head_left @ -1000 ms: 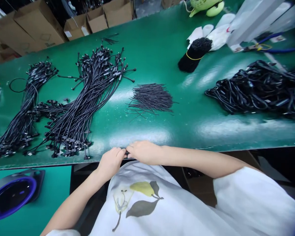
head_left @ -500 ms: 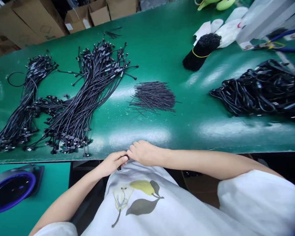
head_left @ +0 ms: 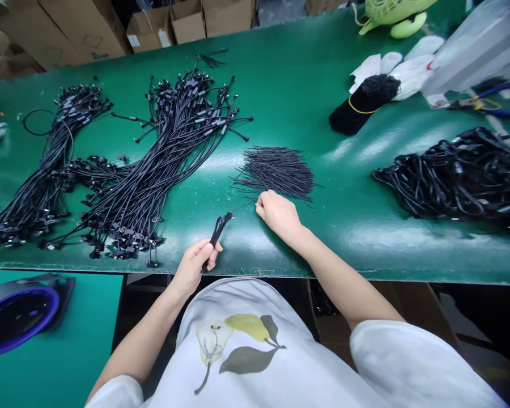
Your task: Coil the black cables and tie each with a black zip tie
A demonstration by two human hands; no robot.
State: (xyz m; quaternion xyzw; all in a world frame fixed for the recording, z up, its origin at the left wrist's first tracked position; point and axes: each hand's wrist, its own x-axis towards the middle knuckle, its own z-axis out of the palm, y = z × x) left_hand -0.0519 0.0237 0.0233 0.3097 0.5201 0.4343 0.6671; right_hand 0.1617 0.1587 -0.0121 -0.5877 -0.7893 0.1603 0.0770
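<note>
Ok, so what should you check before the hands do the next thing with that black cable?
1. The folded cable is gripped in the left hand: ok.
2. The cable is doubled over, with no loose end dangling: ok.
3. The right hand is at the near edge of the loose thin ties: ok.
4. Only one tie is pinched, not several: cannot tell, the fingers hide it.
5. There is bare table between the two hands: ok.
</note>
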